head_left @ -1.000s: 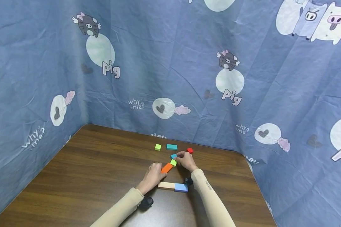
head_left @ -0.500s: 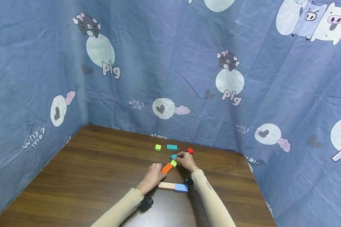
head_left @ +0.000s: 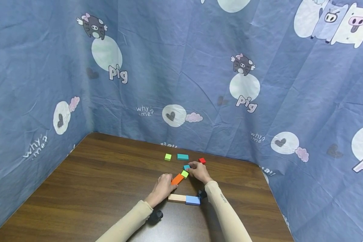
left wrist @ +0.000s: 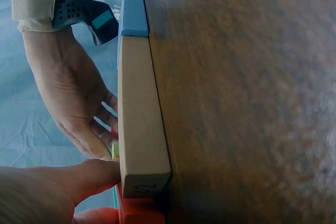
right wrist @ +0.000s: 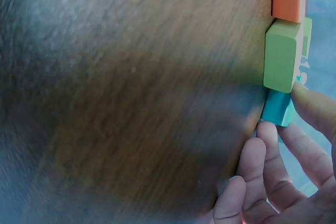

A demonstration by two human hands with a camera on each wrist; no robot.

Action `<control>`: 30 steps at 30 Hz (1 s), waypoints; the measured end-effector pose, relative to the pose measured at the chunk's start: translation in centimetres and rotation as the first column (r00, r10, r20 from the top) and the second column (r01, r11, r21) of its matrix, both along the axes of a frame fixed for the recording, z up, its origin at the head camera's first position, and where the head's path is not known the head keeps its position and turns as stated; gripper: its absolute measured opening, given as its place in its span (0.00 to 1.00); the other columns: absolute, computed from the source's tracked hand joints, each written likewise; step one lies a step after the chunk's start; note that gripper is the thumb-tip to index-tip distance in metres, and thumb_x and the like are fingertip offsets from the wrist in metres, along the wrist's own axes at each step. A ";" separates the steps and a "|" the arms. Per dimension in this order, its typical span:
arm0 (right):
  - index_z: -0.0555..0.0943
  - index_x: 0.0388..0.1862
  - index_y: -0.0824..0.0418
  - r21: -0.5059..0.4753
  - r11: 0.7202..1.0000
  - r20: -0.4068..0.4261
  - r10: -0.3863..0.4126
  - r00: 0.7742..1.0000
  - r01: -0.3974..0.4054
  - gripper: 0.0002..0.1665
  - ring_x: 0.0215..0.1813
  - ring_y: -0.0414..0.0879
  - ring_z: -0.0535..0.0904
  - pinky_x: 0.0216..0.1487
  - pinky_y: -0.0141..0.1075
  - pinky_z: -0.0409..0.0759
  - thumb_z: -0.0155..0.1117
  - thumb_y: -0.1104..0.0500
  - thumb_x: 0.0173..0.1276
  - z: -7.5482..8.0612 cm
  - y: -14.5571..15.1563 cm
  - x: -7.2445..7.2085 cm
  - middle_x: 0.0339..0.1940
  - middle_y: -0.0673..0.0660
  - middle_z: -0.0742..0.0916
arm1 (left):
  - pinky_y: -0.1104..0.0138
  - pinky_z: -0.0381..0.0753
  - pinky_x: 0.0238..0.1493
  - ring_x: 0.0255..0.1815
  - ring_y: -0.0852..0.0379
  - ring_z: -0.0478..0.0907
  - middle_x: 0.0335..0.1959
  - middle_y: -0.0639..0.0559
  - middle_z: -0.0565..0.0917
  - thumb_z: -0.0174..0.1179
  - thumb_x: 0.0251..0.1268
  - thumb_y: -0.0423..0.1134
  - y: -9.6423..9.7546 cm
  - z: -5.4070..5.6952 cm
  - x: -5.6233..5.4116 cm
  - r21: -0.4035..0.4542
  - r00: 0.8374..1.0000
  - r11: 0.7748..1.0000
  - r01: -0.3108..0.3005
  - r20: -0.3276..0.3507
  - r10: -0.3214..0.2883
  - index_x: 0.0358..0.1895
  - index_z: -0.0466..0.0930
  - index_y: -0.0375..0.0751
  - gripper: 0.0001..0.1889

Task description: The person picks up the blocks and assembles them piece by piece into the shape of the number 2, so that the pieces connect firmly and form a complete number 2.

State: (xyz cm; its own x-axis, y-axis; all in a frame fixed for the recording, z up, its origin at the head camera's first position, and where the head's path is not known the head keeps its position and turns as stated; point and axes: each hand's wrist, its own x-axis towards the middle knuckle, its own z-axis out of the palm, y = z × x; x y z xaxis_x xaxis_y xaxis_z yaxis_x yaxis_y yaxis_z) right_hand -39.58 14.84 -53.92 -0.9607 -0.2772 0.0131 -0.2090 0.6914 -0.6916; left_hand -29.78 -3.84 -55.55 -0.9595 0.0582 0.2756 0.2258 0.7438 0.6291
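Observation:
In the head view my left hand [head_left: 162, 189] holds the long orange block [head_left: 177, 179] between thumb and fingers. A lime green block [head_left: 185, 174] lies end to end with its far end. Just beyond that is a small blue block [head_left: 186, 167], pinched by my right hand [head_left: 199, 172]. The right wrist view shows the thumb and fingertips around this blue block [right wrist: 275, 107], right against the green block [right wrist: 281, 59]. Nearer to me, a natural wood block [head_left: 177, 198] and a light blue block [head_left: 193, 200] form a row; the left thumb overlaps the wood block [left wrist: 142, 114] in the left wrist view.
Toward the back of the brown table [head_left: 109, 188] lie another lime green block [head_left: 168, 157], a teal block [head_left: 183, 157] and a red block [head_left: 202, 160]. A blue cloth [head_left: 181, 84] with pig prints hangs behind the table and along its sides.
The small blue block has turned and shifted slightly right in my right hand, lining up differently with the green block. My left hand and the orange block have stayed in place.

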 end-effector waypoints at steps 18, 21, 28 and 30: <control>0.81 0.52 0.63 0.003 1.000 -0.006 0.029 1.000 -0.029 0.20 0.46 0.51 0.82 0.45 0.45 0.79 0.66 0.55 0.64 0.0 -0.1 -0.2 0.46 0.61 0.87 | 0.65 0.69 0.24 0.22 0.58 0.70 0.20 0.52 0.75 0.73 0.48 0.37 0.0 0.2 -0.1 -0.001 1.000 1.000 -0.006 0.020 0.006 0.25 0.76 0.37 0.13; 0.81 0.53 0.63 0.008 1.000 -0.004 0.028 1.000 -0.028 0.20 0.45 0.51 0.82 0.45 0.45 0.79 0.66 0.55 0.65 0.0 -0.1 -0.1 0.46 0.61 0.87 | 0.65 0.69 0.24 0.22 0.58 0.70 0.20 0.53 0.75 0.73 0.49 0.38 0.0 0.1 -0.1 -0.002 1.000 1.000 -0.007 0.026 0.007 0.26 0.76 0.37 0.13; 0.81 0.52 0.61 0.004 1.000 0.014 0.016 1.000 -0.016 0.20 0.42 0.48 0.81 0.44 0.43 0.79 0.66 0.54 0.65 0.0 0.1 0.0 0.44 0.59 0.87 | 0.65 0.68 0.24 0.22 0.58 0.70 0.20 0.52 0.75 0.73 0.48 0.37 0.0 0.2 0.1 0.020 1.000 1.000 0.002 0.020 -0.003 0.25 0.76 0.37 0.14; 0.81 0.52 0.61 0.002 1.000 0.016 0.015 1.000 -0.015 0.19 0.41 0.49 0.81 0.43 0.43 0.79 0.66 0.54 0.65 -0.1 0.1 0.0 0.43 0.59 0.87 | 0.65 0.68 0.23 0.22 0.58 0.70 0.20 0.52 0.75 0.74 0.48 0.37 0.0 0.2 0.1 0.021 1.000 1.000 0.001 0.013 -0.002 0.25 0.76 0.37 0.14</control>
State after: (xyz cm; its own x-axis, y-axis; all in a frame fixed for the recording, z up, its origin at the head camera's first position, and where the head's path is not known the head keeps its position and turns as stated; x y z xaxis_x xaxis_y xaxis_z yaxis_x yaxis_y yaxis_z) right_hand -39.56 14.96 -53.98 -0.9565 -0.2917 -0.0033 -0.2080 0.6900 -0.6933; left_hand -29.67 -3.84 -55.37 -0.9630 0.0541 0.2639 0.2184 0.7303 0.6473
